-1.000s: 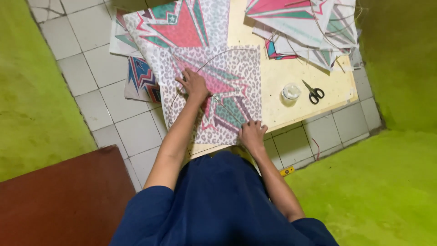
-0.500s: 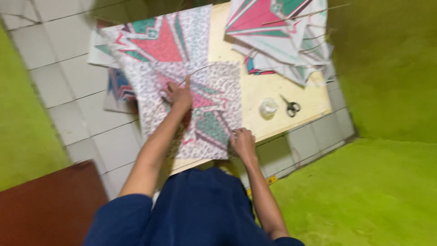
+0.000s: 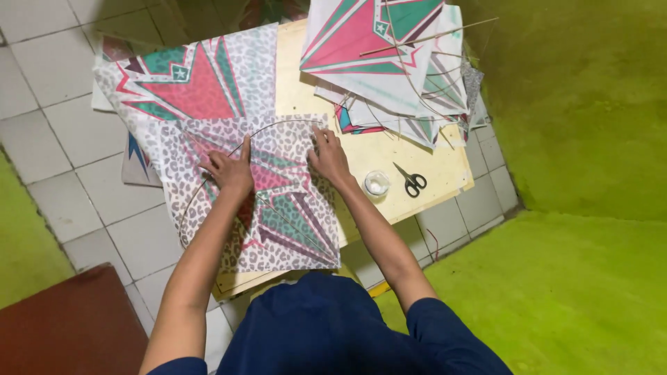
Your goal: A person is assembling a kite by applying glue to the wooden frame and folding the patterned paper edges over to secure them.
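Observation:
A leopard-print paper sheet [image 3: 278, 229] with pink and teal shapes lies on a pale wooden board [image 3: 389, 149]. A thin bent stick [image 3: 191, 201] arcs over the sheet from its left edge to its top. My left hand [image 3: 229, 170] presses flat on the sheet's upper left, by the arc. On the sheet's upper right edge rests my right hand [image 3: 328, 156], fingers spread and pressing down. Neither hand grips anything.
A second patterned sheet [image 3: 201, 80] lies behind the first. A pile of finished kites [image 3: 389, 62] with stick frames sits at the board's far right. Black scissors [image 3: 412, 180] and a small round white pot [image 3: 376, 183] lie right of my right hand. Green carpet surrounds the tiled floor.
My right hand has moved from the sheet's near edge up to its upper right edge. The view has shifted and zoomed in.

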